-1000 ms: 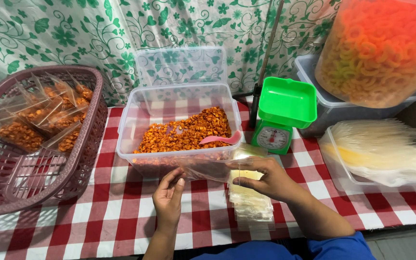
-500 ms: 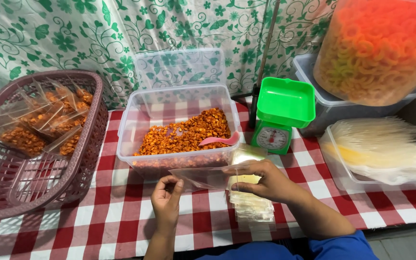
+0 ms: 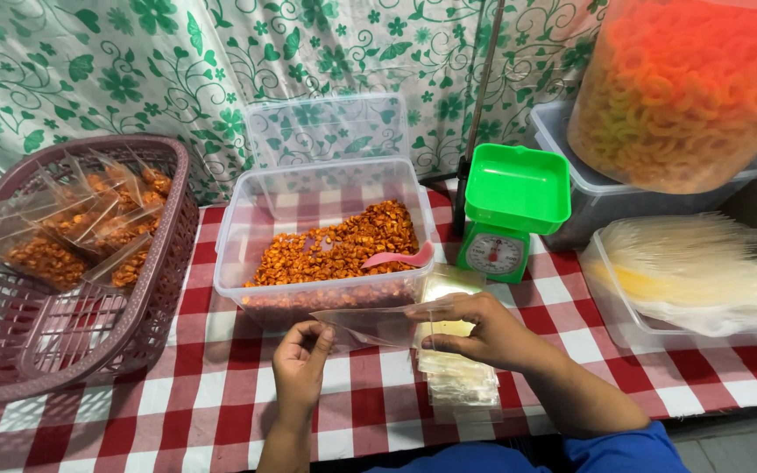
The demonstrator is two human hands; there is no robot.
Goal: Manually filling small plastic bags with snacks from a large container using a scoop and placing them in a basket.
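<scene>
My left hand (image 3: pixel 301 366) and my right hand (image 3: pixel 475 328) hold one empty clear plastic bag (image 3: pixel 370 324) flat between them, just in front of a clear tub (image 3: pixel 238 236). The left fingers pinch the bag's left end, the right fingers grip its right end. The tub holds orange-brown snack pieces (image 3: pixel 335 250) and a pink scoop (image 3: pixel 396 258). A stack of more empty clear bags (image 3: pixel 462 377) lies on the red-checked tablecloth (image 3: pixel 194 385) under my right hand.
A purple basket (image 3: pixel 146 324) at the left holds several filled snack bags (image 3: pixel 63 245). A green kitchen scale (image 3: pixel 510 215) stands right of the tub. A clear tray of plastic bags (image 3: pixel 703 271) and a big bag of orange ring crackers (image 3: pixel 685 88) are at the right. The tub's lid (image 3: pixel 326 131) leans behind it.
My left hand has risen from flat on the cloth and taken the bag's left end. My right hand has lifted the bag off the stack, toward the tub.
</scene>
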